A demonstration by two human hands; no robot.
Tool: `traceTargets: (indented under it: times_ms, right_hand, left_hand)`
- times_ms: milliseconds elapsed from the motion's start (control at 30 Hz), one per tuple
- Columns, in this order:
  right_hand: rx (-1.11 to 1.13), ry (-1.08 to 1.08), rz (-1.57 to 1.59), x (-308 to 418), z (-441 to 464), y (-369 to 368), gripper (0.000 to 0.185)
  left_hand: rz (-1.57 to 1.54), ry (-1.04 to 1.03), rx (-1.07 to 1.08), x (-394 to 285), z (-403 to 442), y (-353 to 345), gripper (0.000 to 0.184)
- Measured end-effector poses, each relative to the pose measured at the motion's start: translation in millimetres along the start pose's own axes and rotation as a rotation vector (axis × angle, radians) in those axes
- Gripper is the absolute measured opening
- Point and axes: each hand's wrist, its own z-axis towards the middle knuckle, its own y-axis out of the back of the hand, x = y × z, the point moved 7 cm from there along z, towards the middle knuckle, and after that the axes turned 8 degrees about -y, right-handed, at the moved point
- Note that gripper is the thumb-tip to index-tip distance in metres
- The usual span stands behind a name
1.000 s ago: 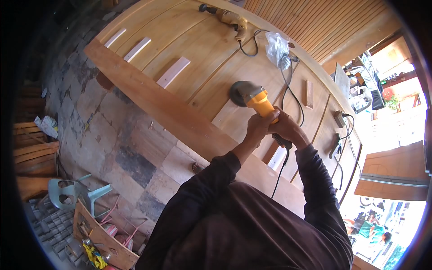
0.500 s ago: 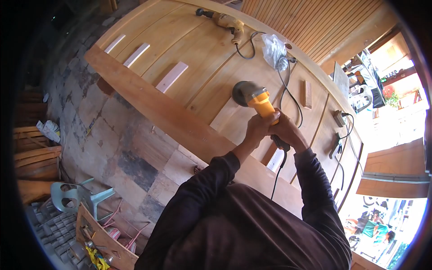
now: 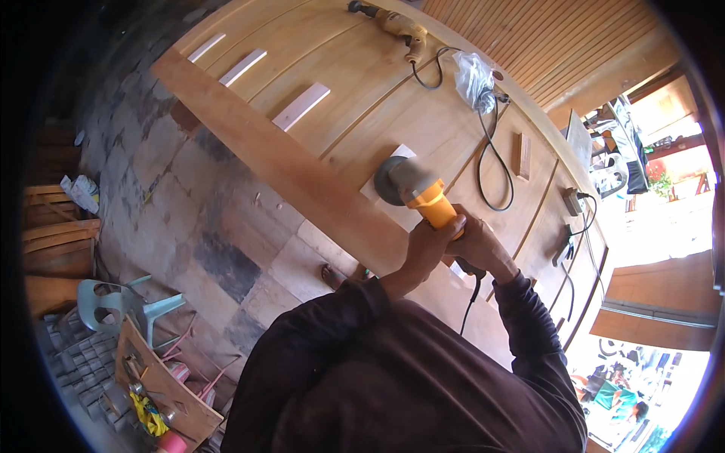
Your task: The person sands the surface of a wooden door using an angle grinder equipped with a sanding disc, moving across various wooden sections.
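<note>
A yellow angle grinder (image 3: 433,202) with a dark disc (image 3: 390,180) is held in both hands over a large wooden panel (image 3: 430,121). My left hand (image 3: 429,248) is wrapped round its body, fingers closed. Just beside it, my right hand (image 3: 481,245) is closed round the rear of the grinder. The disc lies close to the panel's near edge strip; whether it touches the wood I cannot tell. A black cord (image 3: 471,302) runs from the grinder's back end down towards my body. Part of a pale wood piece (image 3: 405,151) shows behind the grinder head.
Several pale wood strips (image 3: 302,106) lie on the panel. A drill (image 3: 400,29), a clear plastic bag (image 3: 474,79), a loose cord (image 3: 483,170) and a wood block (image 3: 522,156) are farther back. A green plastic chair (image 3: 140,306) stands on the tiled floor at left.
My hands have drawn the grinder back towards the panel's near edge, its head turning left in view. The view has shifted slightly, and a foot now shows beneath the edge.
</note>
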Motion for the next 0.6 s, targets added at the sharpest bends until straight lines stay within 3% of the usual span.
traceTargets:
  times_ms: [333, 600]
  right_hand:
    - [0.058, 0.006, -0.057, 9.6, 1.1, -18.8, 0.071]
    - [0.110, 0.071, -0.097, 25.5, -2.5, -31.9, 0.072]
  left_hand:
    - [-0.078, -0.083, -0.089, 6.9, -8.8, 20.7, 0.058]
    - [-0.078, -0.127, -0.120, 11.6, -19.7, 39.8, 0.052]
